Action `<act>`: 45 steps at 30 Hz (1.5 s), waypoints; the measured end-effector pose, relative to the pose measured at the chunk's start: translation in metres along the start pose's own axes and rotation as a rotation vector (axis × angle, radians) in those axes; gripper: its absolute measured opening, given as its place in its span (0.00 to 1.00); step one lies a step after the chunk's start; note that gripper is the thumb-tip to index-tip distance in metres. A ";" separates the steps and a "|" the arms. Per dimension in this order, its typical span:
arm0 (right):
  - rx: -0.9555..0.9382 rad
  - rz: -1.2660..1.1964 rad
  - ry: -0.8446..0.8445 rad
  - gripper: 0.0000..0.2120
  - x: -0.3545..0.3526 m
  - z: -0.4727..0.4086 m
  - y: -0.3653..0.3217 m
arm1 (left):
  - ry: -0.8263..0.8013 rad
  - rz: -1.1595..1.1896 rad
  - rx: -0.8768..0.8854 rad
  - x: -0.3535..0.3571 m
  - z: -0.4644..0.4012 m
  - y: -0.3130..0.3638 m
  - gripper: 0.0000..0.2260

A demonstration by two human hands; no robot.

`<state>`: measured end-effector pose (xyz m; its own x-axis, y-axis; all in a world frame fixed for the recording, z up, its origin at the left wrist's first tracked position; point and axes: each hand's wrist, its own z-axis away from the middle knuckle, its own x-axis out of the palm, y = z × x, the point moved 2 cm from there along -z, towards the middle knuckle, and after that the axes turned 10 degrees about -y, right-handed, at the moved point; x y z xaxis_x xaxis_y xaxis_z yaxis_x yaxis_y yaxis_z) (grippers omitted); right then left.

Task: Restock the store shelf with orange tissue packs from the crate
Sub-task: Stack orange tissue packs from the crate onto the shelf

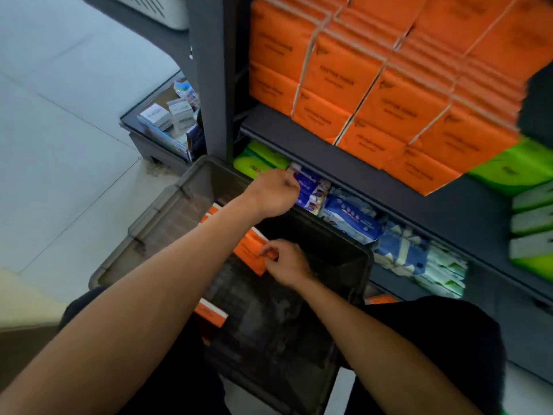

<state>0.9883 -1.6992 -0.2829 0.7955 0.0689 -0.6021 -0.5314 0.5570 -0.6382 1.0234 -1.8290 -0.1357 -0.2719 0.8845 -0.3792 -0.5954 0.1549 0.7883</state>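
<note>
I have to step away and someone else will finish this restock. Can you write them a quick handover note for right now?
Left hand: closed in a loose fist above the crate's far rim, by the lower shelf; it appears to hold nothing.
Right hand: inside the crate, fingers closed on an orange tissue pack, not yet lifted out.
Done: the upper shelf already carries stacked rows of orange packs.
Left: a few orange packs are still in the crate, one near the front edge. Lift each out and add it to the orange stack.
</note>
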 end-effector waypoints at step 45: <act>-0.472 0.301 0.702 0.21 -0.469 0.033 -0.069 | 0.157 0.981 0.275 0.041 0.009 0.126 0.29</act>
<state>0.6613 -1.7429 0.0595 0.3239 -0.4507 -0.8319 -0.8764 0.1882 -0.4432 0.9443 -1.7690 -0.0477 -0.6528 0.6114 0.4472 0.1297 -0.4914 0.8612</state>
